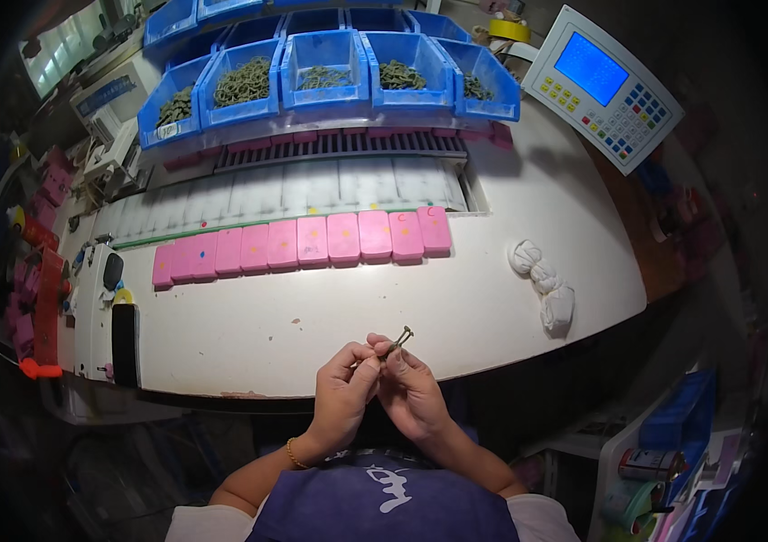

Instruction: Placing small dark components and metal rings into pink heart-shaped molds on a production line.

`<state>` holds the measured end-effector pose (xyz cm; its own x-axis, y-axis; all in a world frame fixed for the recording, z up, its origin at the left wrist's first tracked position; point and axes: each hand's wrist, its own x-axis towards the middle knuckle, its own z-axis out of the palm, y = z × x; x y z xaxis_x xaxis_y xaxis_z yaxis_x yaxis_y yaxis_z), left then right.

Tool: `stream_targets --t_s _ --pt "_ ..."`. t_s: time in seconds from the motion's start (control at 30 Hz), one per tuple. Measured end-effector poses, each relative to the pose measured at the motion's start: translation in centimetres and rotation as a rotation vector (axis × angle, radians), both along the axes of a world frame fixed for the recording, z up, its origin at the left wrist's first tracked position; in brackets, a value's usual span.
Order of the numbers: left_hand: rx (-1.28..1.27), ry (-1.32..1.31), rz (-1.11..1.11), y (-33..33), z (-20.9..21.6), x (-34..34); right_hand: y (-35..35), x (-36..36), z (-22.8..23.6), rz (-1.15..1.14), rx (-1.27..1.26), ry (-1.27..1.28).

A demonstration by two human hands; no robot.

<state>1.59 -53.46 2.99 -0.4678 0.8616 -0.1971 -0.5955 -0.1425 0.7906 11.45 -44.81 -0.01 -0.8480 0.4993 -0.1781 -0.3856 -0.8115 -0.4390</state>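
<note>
Olive-green piece (400, 341), two prongs, between two hands (346, 378)

Plastic and cloth, gloss and matt.
Far bins (325, 96): glossy blue plastic. Pink blocks (312, 242): smooth, matt. Knotted bundle (557, 312), right: creased white cloth. Tabletop (384, 298): smooth, near edge chipped. Olive piece (401, 340): dull.

Two hands (346, 384), eleven foreground pink blocks (313, 242), five front blue bins (325, 96) show.

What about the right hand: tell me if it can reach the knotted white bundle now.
Likely yes: no object seems to block the stretch between the right hand and the knotted white bundle. The hand's fingers are busy with a small greenish piece, though, which may need releasing first.
</note>
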Motion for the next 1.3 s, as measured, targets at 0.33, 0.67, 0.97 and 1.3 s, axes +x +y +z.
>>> stream_targets --t_s 0.33,0.67,0.97,1.3 --pt "-0.108 0.482 0.123 -0.5 0.0 -0.8 -0.1 -1.0 2.6 0.016 -0.167 0.000" --pt "-0.193 0.376 0.006 -0.8 1.3 -0.9 0.0 -0.6 2.2 0.009 -0.104 -0.082" --pt "-0.191 0.340 0.039 -0.4 1.0 -0.8 -0.7 -1.2 1.7 -0.201 0.320 -0.327" --pt "-0.122 0.551 0.177 0.0 -0.5 -0.4 -1.3 -1.2 1.4 -0.250 0.525 -0.353"
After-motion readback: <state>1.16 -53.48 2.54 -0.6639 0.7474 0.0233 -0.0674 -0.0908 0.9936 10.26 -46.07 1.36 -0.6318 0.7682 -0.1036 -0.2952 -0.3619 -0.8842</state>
